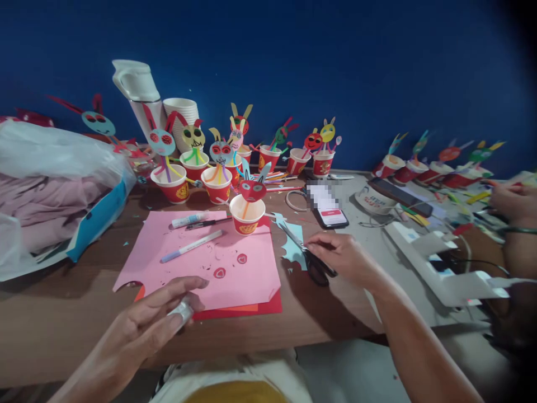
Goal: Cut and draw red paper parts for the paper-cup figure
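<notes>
My left hand (pixel 145 322) closes over a small whitish object (pixel 183 311), mostly hidden by the fingers, at the near edge of a pink paper sheet (pixel 251 280). Two small red circles with heart outlines (pixel 242 259) lie on that sheet. My right hand (pixel 346 257) pinches the black-handled scissors (pixel 315 273), their blades lying over a cut scrap of light blue paper (pixel 296 260). Behind the sheet's circles are a light-capped marker (pixel 191 246), a black pen (pixel 207 224) and a clear tube (pixel 190 219). A red paper cup with a red paper face (pixel 247 215) stands at the sheet's back edge.
Several red cups with paper-faced figures (pixel 174 184) line the back, near stacked white cups (pixel 181 106) and a white jug (pixel 140 84). A plastic bag (pixel 54 168) fills the left. Rightward lie a phone (pixel 329 207), a white power strip (pixel 423 268) and another person's hand (pixel 514 196).
</notes>
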`<act>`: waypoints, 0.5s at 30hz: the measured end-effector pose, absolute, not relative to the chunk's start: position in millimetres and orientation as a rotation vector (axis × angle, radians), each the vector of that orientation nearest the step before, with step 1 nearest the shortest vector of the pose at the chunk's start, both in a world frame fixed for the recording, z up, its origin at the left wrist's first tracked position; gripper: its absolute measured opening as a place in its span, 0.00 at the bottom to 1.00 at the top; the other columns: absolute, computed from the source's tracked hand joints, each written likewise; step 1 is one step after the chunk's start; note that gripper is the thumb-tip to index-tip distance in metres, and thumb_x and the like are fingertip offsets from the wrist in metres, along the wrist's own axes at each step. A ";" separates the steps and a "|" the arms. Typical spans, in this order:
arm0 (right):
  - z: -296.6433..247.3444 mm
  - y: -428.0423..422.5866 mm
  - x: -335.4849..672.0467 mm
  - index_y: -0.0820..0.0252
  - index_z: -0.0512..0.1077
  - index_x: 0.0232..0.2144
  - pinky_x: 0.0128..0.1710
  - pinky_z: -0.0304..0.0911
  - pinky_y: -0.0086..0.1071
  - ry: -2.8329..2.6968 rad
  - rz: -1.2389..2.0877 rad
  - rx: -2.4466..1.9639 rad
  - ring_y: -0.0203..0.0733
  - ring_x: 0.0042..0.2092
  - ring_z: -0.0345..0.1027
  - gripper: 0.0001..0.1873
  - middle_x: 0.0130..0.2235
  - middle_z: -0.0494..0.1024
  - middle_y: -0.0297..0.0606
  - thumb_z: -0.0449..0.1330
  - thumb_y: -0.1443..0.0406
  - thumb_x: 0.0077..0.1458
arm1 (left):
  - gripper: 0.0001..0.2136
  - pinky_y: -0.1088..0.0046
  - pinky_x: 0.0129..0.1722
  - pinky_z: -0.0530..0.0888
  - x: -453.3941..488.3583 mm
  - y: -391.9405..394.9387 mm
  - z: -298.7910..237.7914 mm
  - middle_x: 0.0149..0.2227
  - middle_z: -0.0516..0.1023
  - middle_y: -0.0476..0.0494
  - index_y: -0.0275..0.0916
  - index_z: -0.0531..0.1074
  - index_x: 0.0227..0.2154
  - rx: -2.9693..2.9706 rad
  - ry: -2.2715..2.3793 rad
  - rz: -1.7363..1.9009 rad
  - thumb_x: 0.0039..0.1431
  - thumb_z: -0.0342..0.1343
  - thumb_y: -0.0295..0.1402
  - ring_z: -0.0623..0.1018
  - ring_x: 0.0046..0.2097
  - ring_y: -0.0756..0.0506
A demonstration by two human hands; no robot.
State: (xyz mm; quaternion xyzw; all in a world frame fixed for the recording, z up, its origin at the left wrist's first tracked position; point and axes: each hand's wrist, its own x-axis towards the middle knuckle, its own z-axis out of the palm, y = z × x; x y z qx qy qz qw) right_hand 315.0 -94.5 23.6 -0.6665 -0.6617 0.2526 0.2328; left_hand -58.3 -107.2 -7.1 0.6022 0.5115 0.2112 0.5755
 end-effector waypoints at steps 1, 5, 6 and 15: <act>20.3 -96.6 318.2 0.57 0.75 0.33 0.29 0.58 0.29 -1.871 0.593 -1.925 0.39 0.30 0.68 0.12 0.30 0.78 0.35 0.54 0.59 0.55 | 0.19 0.73 0.44 0.71 -59.6 -106.5 -9.6 0.50 0.73 0.47 0.53 0.70 0.49 1.420 1.237 0.502 0.53 0.56 0.43 0.72 0.47 0.40; 14.5 -104.0 325.6 0.52 0.75 0.39 0.29 0.56 0.31 -1.988 0.370 -2.250 0.43 0.32 0.71 0.12 0.30 0.79 0.34 0.56 0.59 0.52 | 0.18 0.76 0.44 0.69 -58.7 -106.2 -9.7 0.51 0.72 0.49 0.54 0.71 0.48 1.411 1.324 0.575 0.52 0.57 0.42 0.71 0.49 0.41; 13.8 -105.4 326.7 0.51 0.74 0.40 0.29 0.55 0.31 -2.005 0.374 -2.289 0.44 0.32 0.71 0.14 0.30 0.79 0.34 0.57 0.58 0.51 | 0.18 0.76 0.43 0.69 -56.1 -107.4 -6.5 0.51 0.72 0.49 0.53 0.71 0.47 1.389 1.327 0.616 0.52 0.58 0.42 0.71 0.49 0.41; 6.1 -101.6 329.4 0.46 0.74 0.40 0.26 0.56 0.39 -2.096 0.406 -2.448 0.57 0.32 0.73 0.17 0.30 0.79 0.42 0.58 0.53 0.48 | 0.20 0.80 0.24 0.60 -33.0 -117.4 8.8 0.34 0.72 0.45 0.39 0.66 0.49 1.075 1.056 0.806 0.53 0.57 0.40 0.66 0.28 0.52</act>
